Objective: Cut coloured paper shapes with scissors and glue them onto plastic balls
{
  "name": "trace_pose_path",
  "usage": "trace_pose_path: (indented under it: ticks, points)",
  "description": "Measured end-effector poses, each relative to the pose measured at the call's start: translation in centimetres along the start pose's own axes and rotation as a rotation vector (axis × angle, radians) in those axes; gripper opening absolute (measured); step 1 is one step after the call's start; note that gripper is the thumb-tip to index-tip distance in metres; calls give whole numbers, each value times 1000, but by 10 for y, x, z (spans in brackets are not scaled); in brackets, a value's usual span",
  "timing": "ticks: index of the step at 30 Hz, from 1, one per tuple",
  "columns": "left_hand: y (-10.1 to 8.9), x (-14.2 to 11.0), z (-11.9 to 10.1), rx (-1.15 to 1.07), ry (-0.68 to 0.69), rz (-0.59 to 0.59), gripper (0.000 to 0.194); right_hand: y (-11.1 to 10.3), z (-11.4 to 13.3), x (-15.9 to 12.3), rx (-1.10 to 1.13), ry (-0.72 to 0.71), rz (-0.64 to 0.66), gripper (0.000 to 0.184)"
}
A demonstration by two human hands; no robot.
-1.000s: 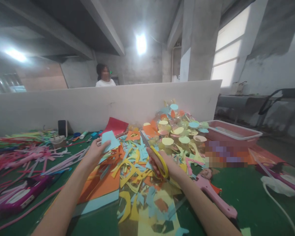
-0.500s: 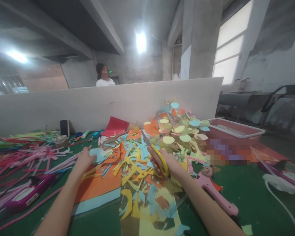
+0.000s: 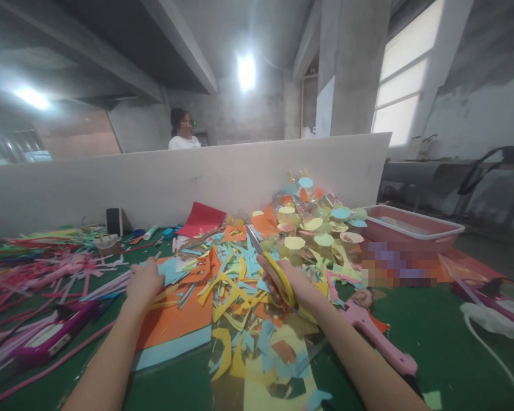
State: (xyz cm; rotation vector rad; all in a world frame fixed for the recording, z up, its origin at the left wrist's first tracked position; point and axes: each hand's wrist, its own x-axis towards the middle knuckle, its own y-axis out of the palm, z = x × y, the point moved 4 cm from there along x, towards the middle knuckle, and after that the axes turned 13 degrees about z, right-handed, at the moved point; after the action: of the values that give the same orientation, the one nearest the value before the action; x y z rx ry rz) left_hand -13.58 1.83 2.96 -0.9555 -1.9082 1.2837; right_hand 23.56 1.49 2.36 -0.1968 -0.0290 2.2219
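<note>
My right hand (image 3: pixel 297 282) is closed round the yellow handles of a pair of scissors (image 3: pixel 280 278). Their metal blades look shut and point away and to the left, over a heap of paper scraps (image 3: pixel 235 285). On the left, my left hand (image 3: pixel 144 285) is curled at a light blue paper piece (image 3: pixel 170 270), its fingertips partly hidden. Just below that hand lie orange paper sheets (image 3: pixel 175 322) with a light blue sheet (image 3: pixel 175 348) showing under their near edge.
Plastic cups topped with paper discs (image 3: pixel 294 243) are piled at the back. A pink basin (image 3: pixel 415 237), a pink glue gun (image 3: pixel 381 337) and a purple device (image 3: pixel 57 334) lie around. Pink strips (image 3: pixel 47 274) spread leftward. A white board (image 3: pixel 154 177) borders the back; a person (image 3: pixel 183 140) is beyond.
My left hand has shifted slightly right and turned, showing more of its back beside the light blue paper. My right hand and the scissors have hardly moved.
</note>
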Motion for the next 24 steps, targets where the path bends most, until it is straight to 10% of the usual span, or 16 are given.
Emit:
trace_pose_path:
  ticks: [24]
  points:
    - [1,-1,-19,415,177,-31,39,2,3,-3,-71,30,-11,59]
